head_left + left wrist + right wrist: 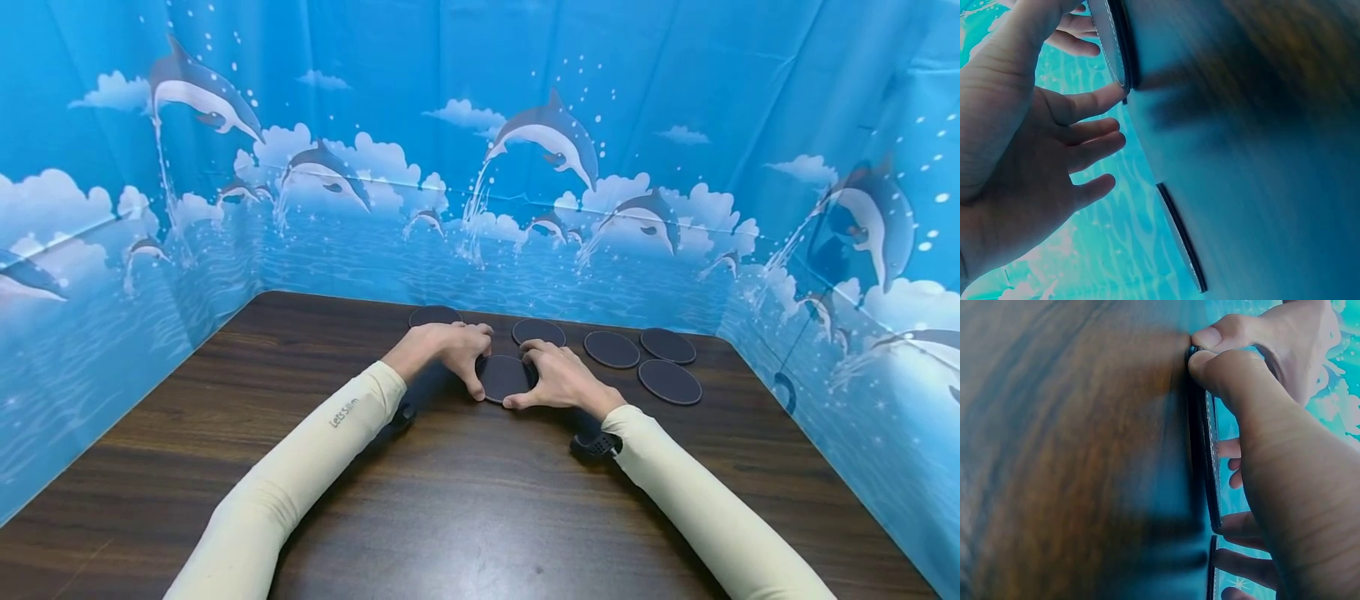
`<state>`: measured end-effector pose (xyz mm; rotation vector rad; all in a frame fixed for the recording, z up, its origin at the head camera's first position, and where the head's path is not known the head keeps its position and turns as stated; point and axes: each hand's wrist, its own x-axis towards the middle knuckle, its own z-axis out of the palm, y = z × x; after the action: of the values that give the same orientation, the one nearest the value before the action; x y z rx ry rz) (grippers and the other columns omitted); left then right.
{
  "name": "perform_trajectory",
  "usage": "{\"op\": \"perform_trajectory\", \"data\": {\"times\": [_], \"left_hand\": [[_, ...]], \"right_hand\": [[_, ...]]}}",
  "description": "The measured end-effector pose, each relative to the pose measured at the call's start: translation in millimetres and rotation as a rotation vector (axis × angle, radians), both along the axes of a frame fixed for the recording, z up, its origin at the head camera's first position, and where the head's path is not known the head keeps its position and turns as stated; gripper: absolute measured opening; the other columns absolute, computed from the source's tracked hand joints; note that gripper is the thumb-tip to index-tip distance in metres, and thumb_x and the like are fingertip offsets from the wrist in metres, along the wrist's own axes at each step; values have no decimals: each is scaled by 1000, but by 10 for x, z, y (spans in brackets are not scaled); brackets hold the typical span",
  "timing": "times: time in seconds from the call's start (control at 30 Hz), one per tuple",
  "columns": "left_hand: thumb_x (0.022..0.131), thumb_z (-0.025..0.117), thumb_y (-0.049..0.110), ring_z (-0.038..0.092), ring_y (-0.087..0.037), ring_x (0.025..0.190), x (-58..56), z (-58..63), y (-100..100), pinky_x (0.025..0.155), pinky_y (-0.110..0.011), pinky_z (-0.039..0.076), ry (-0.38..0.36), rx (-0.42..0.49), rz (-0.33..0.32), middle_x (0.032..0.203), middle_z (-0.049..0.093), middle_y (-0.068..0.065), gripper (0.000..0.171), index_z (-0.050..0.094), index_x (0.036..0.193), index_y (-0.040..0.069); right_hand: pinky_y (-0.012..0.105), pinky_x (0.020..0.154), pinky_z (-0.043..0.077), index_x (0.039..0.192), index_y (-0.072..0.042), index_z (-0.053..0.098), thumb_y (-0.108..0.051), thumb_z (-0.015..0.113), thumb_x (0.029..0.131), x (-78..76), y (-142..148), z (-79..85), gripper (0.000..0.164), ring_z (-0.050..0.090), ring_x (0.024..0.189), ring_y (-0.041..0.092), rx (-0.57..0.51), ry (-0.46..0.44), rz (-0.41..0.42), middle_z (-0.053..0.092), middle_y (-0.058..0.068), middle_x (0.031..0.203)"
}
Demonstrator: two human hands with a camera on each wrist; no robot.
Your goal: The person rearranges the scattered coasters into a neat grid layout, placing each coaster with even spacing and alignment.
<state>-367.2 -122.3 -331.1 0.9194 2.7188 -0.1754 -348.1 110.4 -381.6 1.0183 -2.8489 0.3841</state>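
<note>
A round black coaster [504, 377] with a stitched rim lies between both hands on the dark wooden table. My left hand [453, 346] holds its left side, thumb at the near edge and fingers toward the far edge. On the other side, my right hand [558, 375] spans the coaster, its thumb near the left thumb. In the right wrist view, the right thumb [1210, 365] and fingers bracket the coaster's dark edge [1211, 456]. The left wrist view has the left index fingertip [1116, 92] right at the rim, the other left fingers spread below it.
Behind the left hand is another coaster [435, 315], partly hidden. One coaster [538, 332] lies just beyond the right fingers, and several more, such as this coaster [670, 382], lie to the right. A blue dolphin-print curtain [480, 167] borders the table [480, 517] at back and sides.
</note>
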Motion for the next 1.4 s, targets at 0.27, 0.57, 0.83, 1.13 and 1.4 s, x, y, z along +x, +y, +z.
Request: {"op": "perform_trajectory", "data": {"times": [0.27, 0.57, 0.83, 1.13, 1.4], "left_hand": [[74, 78, 72, 52, -29, 117, 22, 60, 2, 99, -44, 44, -6, -18, 13, 152, 40, -8, 82, 65, 132, 16], [77, 82, 63, 48, -34, 132, 52, 91, -11, 106, -49, 39, -43, 19, 27, 159, 35, -6, 76, 67, 132, 12], [77, 83, 61, 49, -29, 133, 76, 59, -30, 105, -45, 42, -75, 35, 48, 161, 33, -7, 78, 65, 135, 12], [77, 83, 61, 50, -25, 131, 78, 35, 5, 102, -40, 44, -82, 47, 27, 161, 32, -8, 79, 65, 135, 11], [77, 81, 64, 50, -28, 132, 86, 39, -4, 104, -43, 43, -72, 20, 55, 162, 32, -5, 84, 61, 141, 13]], "right_hand": [[60, 109, 32, 130, -4, 67, -88, 65, 70, -5, -2, 22, 103, 48, 132, 30, 7, 5, 4, 52, 9, 143], [54, 103, 41, 132, -6, 66, -85, 69, 69, -14, -31, 35, 101, 51, 126, 29, 7, -51, -18, 54, 7, 139], [51, 101, 44, 133, -7, 65, -83, 71, 70, -9, -56, 12, 99, 50, 126, 28, 11, -100, -21, 53, 7, 140], [51, 101, 44, 134, -8, 64, -84, 71, 68, -2, -9, -8, 101, 50, 126, 27, 11, -109, -36, 53, 7, 139], [52, 103, 43, 138, -6, 61, -82, 71, 71, -35, 27, 61, 102, 49, 131, 30, 17, -142, 18, 51, 10, 143]]}}
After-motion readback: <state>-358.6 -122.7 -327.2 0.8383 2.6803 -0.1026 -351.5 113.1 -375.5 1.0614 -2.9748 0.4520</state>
